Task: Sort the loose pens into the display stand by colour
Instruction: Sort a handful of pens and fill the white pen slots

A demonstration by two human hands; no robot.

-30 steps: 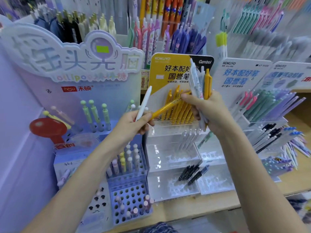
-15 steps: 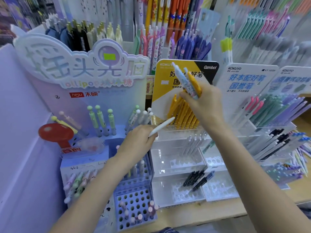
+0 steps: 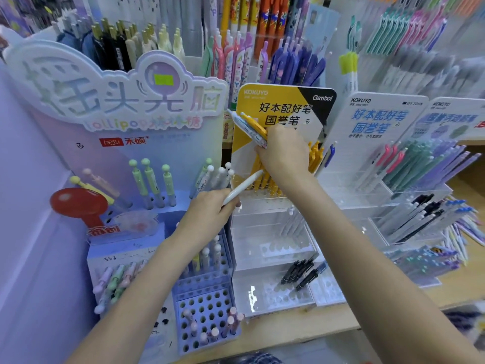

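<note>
My left hand [image 3: 210,211] grips a white pen [image 3: 242,187] that points up and right, in front of the clear tiered display stand [image 3: 273,232]. My right hand [image 3: 284,153] is down at the stand's top tier among the yellow pens [image 3: 315,156]. It still holds a small bunch of pens [image 3: 249,127], white and yellow, sticking out up and left of the fist. Several white pens [image 3: 290,222] stand in the tier below, and black pens [image 3: 301,271] lie in the lowest tier.
A lilac lollipop-pen stand [image 3: 126,106] with a blue holed rack [image 3: 207,316] fills the left. To the right is a white Kokuyo stand [image 3: 372,122] with pink, green and purple pens. More pens hang on the back wall. The wooden shelf edge [image 3: 328,327] runs along the front.
My right hand has come down from chest height to the yellow-pen tier, and the yellow pen it pinched is no longer sticking out. My left hand lowered the white pen.
</note>
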